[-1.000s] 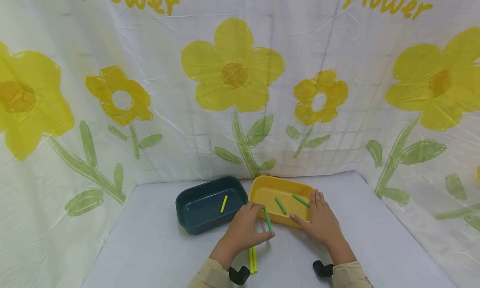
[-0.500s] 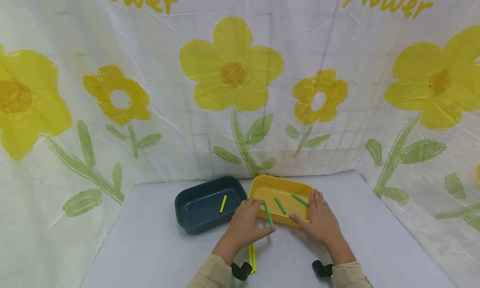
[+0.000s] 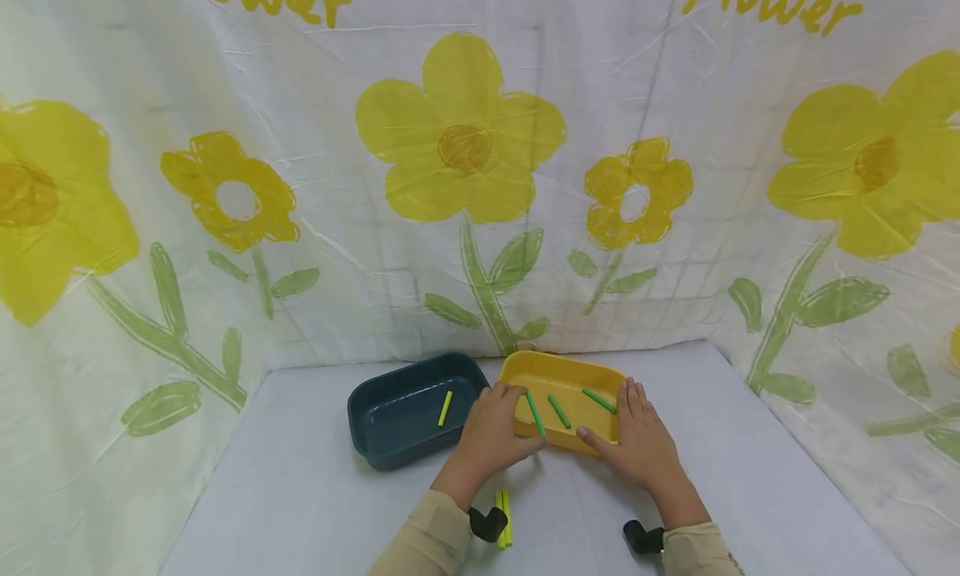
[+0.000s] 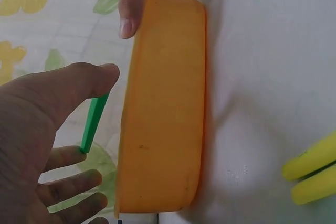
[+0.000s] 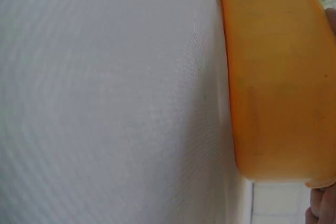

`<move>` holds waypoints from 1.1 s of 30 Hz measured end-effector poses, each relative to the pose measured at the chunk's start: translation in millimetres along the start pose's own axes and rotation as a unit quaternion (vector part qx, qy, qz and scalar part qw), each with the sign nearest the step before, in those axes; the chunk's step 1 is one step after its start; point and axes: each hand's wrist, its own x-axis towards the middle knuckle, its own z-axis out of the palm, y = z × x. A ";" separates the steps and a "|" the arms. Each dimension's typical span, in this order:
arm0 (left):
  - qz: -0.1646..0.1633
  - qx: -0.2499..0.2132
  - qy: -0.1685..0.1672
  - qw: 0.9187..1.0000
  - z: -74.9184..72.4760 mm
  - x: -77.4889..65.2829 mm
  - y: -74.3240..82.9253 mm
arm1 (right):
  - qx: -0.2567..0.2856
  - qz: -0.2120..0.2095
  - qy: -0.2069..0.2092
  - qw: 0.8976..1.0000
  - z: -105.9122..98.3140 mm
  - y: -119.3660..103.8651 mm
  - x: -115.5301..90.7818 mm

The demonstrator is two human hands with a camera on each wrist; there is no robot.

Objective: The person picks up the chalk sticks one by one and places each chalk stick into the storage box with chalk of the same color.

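Observation:
My left hand (image 3: 495, 430) pinches a slim green stick (image 3: 535, 413) by its ends, between thumb and forefinger. In the head view this stick overlaps the left part of the yellow tray (image 3: 555, 368); the left wrist view has it beside the tray's rim. Inside the tray lie two more green sticks (image 3: 558, 411). My right hand (image 3: 641, 443) holds the tray's near right corner, thumb over the front rim and fingers along the right end. The right wrist view shows mostly the tray's outer wall (image 5: 281, 87), with fingertips at its edge.
A dark teal tray (image 3: 367, 443) stands to the left of the yellow one, holding one yellow stick (image 3: 446, 408). Two yellow sticks (image 3: 503, 518) lie side by side on the white tabletop (image 3: 285, 484), near my left wrist. A flower-printed curtain (image 3: 337, 309) hangs behind.
My left hand has moved forward, carrying the green stick from in front of the yellow tray to over its left part. The right hand has stayed in place.

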 end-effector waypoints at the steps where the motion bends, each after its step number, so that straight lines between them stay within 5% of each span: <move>1: -0.004 0.000 0.001 1.000 0.0 1.2 -0.1 | 0.001 0.002 0.000 1.000 -0.3 -0.4 -0.2; 17: -0.029 0.013 0.010 0.999 8.4 23.0 -7.5 | 0.002 -0.001 0.003 1.000 -1.7 -0.3 -1.8; 33: -0.043 0.018 -0.021 0.999 9.1 24.9 -10.8 | 0.005 -0.004 0.000 1.000 -1.8 -1.0 -0.7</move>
